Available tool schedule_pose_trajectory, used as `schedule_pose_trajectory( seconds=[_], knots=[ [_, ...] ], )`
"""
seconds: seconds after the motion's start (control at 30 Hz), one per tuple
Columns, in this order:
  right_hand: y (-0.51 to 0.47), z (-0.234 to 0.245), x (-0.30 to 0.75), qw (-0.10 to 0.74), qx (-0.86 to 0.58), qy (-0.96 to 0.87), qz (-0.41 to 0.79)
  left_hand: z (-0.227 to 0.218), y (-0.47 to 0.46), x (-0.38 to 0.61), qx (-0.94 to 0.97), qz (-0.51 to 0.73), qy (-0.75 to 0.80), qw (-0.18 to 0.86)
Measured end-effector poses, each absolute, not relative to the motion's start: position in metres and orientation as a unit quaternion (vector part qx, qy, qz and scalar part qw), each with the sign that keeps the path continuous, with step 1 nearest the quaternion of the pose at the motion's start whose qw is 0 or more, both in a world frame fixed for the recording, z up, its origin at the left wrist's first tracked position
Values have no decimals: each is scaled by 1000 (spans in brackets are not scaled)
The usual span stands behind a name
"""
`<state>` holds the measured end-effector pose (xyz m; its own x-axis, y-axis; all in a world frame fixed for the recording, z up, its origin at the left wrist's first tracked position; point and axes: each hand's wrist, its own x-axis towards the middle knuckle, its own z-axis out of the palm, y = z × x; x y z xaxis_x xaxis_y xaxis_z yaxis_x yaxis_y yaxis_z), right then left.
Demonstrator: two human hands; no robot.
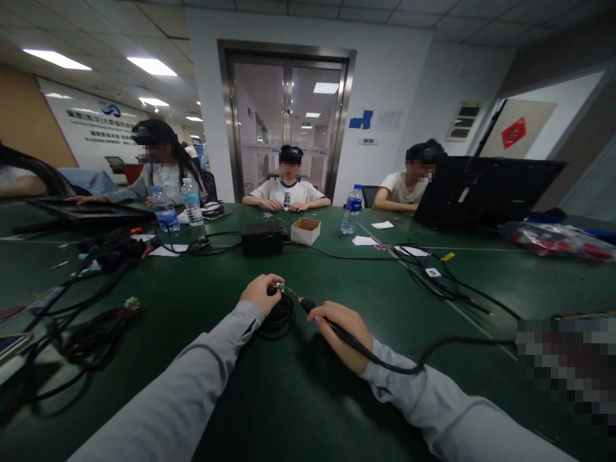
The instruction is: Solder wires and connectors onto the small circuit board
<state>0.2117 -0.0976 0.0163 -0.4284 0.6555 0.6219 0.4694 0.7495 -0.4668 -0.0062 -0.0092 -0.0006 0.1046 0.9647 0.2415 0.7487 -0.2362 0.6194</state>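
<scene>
My left hand [260, 293] is closed in a pinch on a small green connector [279, 286], held over a coil of black cable [276, 316] on the green table [202, 359]. My right hand [342, 330] is wrapped round a black pen-like tool [308, 305] with a thin metal tip. The tip points up and left and reaches the connector. A black cord [414, 366] runs from the tool back over my right wrist and off to the right. Both arms wear grey sleeves.
A black power box [262, 238] and a small open cardboard box [305, 230] sit further back. Water bottles [351, 209] stand near three people seated across the table. Tangled cables [91, 330] lie left, more cables [433, 279] right, a black laptop [481, 189] far right.
</scene>
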Motion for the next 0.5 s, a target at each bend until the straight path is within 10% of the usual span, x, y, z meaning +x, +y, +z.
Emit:
schedule_pose_trajectory(
  seconds=[0.5],
  knots=[
    [-93,12,211,381,-340,-853,109,5,-15,-4,723,293,603,169]
  ],
)
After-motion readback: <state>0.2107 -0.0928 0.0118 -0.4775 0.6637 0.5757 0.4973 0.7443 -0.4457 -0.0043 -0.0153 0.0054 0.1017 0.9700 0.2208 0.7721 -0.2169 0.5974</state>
